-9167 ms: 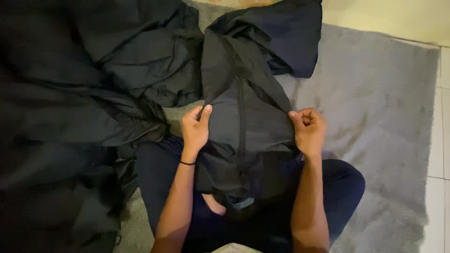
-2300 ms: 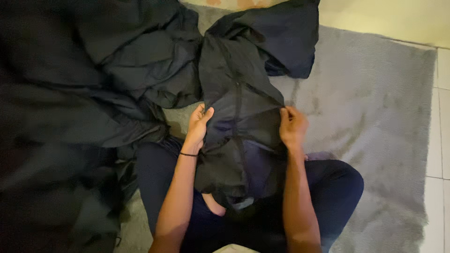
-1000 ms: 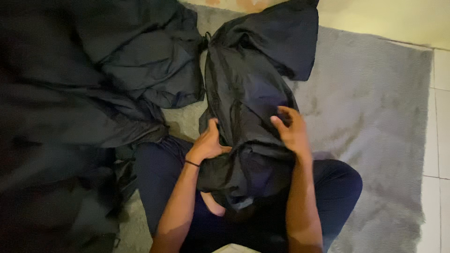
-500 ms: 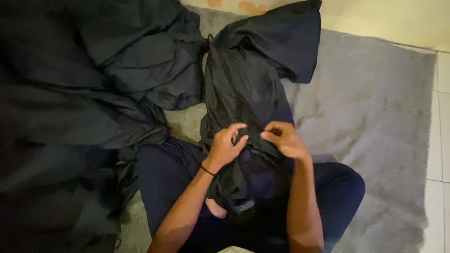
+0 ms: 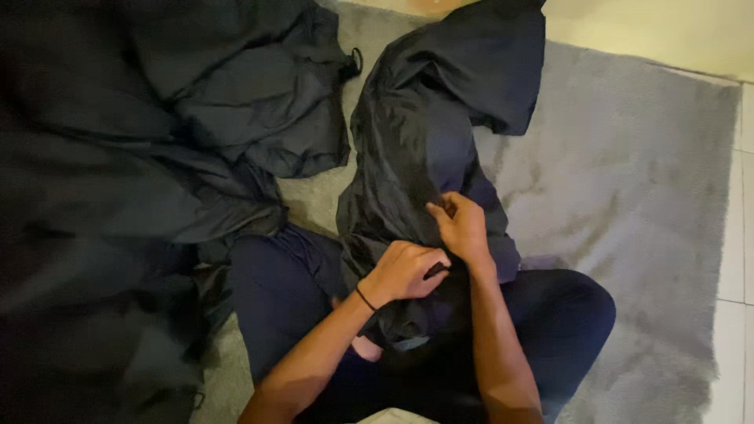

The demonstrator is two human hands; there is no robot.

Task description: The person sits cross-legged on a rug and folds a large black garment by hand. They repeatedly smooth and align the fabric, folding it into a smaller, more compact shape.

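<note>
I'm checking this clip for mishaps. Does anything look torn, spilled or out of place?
Nothing stands out. Both hands, left hand and right hand, pinch the crumpled dark garment over the lap. More dark clothes lie heaped on the grey rug. No tear or spill shows.

What we cannot make out among the dark cloth

We see the left hand [image 5: 404, 271] closed over a fold of the black garment [image 5: 424, 133], its fingertips buried in the cloth, and we cannot tell what small dark thing sits under them. The right hand [image 5: 462, 226] hides its fingertips in the same fold. The garment's top runs off the upper edge. The heap of dark fabric [image 5: 118, 180] leaves the left edge, its folds lost in shadow. Our crossed legs [image 5: 565, 314] lie partly under the garment, and the grey rug [image 5: 628, 173] vanishes beneath everything.
</note>
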